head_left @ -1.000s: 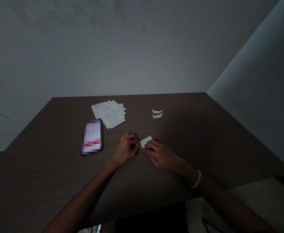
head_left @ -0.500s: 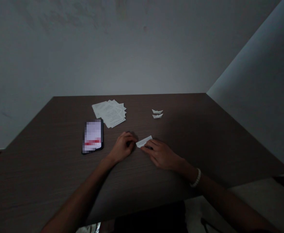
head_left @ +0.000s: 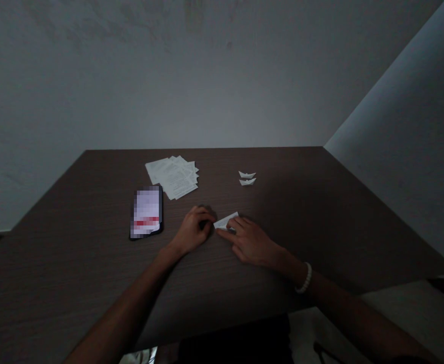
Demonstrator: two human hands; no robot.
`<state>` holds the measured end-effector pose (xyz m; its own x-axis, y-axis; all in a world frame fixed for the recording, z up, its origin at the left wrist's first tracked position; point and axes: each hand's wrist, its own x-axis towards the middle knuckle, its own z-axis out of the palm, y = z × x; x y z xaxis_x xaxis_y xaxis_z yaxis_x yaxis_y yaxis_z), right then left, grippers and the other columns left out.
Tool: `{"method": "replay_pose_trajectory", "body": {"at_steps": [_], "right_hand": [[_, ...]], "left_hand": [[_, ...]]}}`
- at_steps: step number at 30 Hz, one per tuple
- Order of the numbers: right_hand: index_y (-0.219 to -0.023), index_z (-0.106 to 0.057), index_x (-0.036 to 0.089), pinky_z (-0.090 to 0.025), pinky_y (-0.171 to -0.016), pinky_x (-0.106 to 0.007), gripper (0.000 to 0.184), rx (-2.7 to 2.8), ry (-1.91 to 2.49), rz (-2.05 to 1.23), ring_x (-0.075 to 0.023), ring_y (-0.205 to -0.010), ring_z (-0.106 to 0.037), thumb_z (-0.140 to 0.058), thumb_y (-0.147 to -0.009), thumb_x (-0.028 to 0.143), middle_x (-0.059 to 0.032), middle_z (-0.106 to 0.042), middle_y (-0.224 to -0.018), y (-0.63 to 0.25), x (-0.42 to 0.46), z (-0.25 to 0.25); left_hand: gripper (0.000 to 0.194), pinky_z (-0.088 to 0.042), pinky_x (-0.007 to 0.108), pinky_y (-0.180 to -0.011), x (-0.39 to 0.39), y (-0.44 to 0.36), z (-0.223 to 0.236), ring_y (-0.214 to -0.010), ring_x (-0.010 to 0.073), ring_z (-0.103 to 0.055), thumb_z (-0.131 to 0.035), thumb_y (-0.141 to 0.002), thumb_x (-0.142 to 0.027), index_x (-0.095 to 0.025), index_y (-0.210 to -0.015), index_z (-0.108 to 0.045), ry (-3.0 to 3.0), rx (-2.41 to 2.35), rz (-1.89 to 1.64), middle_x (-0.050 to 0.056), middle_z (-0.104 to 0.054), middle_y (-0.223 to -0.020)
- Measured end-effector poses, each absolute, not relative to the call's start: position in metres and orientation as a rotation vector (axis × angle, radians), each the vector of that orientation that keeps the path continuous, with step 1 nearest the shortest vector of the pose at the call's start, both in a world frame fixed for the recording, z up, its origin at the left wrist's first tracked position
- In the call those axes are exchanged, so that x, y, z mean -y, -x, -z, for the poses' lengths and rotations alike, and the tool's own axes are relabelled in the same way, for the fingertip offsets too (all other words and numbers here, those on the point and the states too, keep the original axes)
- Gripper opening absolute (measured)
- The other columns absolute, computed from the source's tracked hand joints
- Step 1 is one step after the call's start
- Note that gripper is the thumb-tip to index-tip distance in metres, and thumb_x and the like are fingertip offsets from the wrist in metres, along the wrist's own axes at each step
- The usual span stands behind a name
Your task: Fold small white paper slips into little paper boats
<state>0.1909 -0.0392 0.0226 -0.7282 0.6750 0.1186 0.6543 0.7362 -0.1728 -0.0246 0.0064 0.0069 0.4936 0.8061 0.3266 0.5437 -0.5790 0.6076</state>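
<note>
A small folded strip of printed paper (head_left: 225, 220) lies on the table between my hands. My left hand (head_left: 195, 228) has curled fingers, with thumb and fingertips closed at the left end of the paper; the exact contact is partly hidden. My right hand (head_left: 250, 241) holds the paper down from the right. Its index finger stretches along the near edge, and the other fingers bend over the paper's right part, covering it. Farther back stand two small folded paper boats, one boat (head_left: 247, 182) just in front of the other boat (head_left: 247, 175).
A fanned pile of printed paper sheets (head_left: 174, 177) lies at the back left. In front of it rests a phone or tablet (head_left: 146, 211) with a lit, blurred screen. The brown table (head_left: 301, 202) meets a grey wall behind and another surface on the right.
My right index finger has slid left along the paper's near edge, and the right hand has shifted slightly left. My left hand stays at the paper's left end.
</note>
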Motion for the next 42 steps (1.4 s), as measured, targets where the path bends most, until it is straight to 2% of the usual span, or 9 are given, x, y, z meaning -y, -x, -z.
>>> {"method": "replay_pose_trajectory", "body": {"at_steps": [5,14,19,27,34,42], "right_hand": [[-0.130,-0.052,0.018,-0.045,-0.087,-0.040,0.050,2.766,1.075,-0.161,-0.0257,-0.103,-0.047,-0.058,-0.081,0.016,-0.0114,-0.053,-0.109,-0.192,0.041,-0.021],[-0.119,-0.057,0.015,-0.047,-0.092,-0.039,0.036,2.707,1.063,-0.250,-0.0240,-0.110,-0.049,-0.055,-0.083,0.012,-0.0111,-0.056,-0.112,-0.195,0.043,-0.018],[-0.122,-0.057,0.014,-0.047,-0.095,-0.039,0.037,2.700,1.064,-0.212,-0.0241,-0.112,-0.049,-0.053,-0.085,0.012,-0.0110,-0.056,-0.116,-0.196,0.045,-0.017],[-0.125,-0.055,0.014,-0.048,-0.094,-0.039,0.039,2.667,1.025,-0.242,-0.0238,-0.113,-0.050,-0.052,-0.086,0.011,-0.0117,-0.056,-0.118,-0.199,0.046,-0.015],[-0.125,-0.056,0.013,-0.046,-0.100,-0.040,0.038,2.657,1.001,-0.218,-0.0247,-0.119,-0.047,-0.051,-0.087,0.013,-0.0122,-0.055,-0.122,-0.202,0.046,-0.009],[-0.124,-0.057,0.013,-0.047,-0.099,-0.039,0.038,2.642,1.039,-0.205,-0.0249,-0.117,-0.049,-0.050,-0.087,0.013,-0.0130,-0.056,-0.122,-0.200,0.048,-0.009]], "left_hand": [[0.018,-0.044,0.038,-0.084,-0.006,0.024,-0.008,-0.087,0.0199,-0.057,-0.053,-0.079,-0.010,-0.017,-0.083,-0.069,-2.326,-1.110,-0.815,0.005,-0.066,-0.090],[0.013,-0.044,0.038,-0.084,-0.005,0.023,-0.010,-0.089,0.0213,-0.056,-0.057,-0.080,-0.018,-0.017,-0.087,-0.068,-2.368,-1.118,-0.786,0.006,-0.065,-0.092],[0.017,-0.043,0.040,-0.087,-0.003,0.022,-0.005,-0.093,0.0230,-0.054,-0.064,-0.080,-0.026,-0.018,-0.095,-0.067,-2.409,-1.187,-0.752,0.006,-0.063,-0.096],[0.026,-0.041,0.039,-0.081,0.000,0.016,0.000,-0.091,0.0242,-0.052,-0.072,-0.077,-0.039,-0.019,-0.093,-0.067,-2.407,-1.385,-0.725,0.006,-0.061,-0.092],[0.014,-0.038,0.039,-0.081,0.000,0.015,-0.001,-0.092,0.0242,-0.051,-0.069,-0.080,-0.030,-0.022,-0.092,-0.069,-2.350,-1.401,-0.655,0.004,-0.062,-0.094],[0.011,-0.039,0.038,-0.084,-0.002,0.018,-0.001,-0.094,0.0224,-0.052,-0.064,-0.082,-0.025,-0.022,-0.091,-0.069,-2.322,-1.345,-0.703,0.004,-0.063,-0.095]]}}
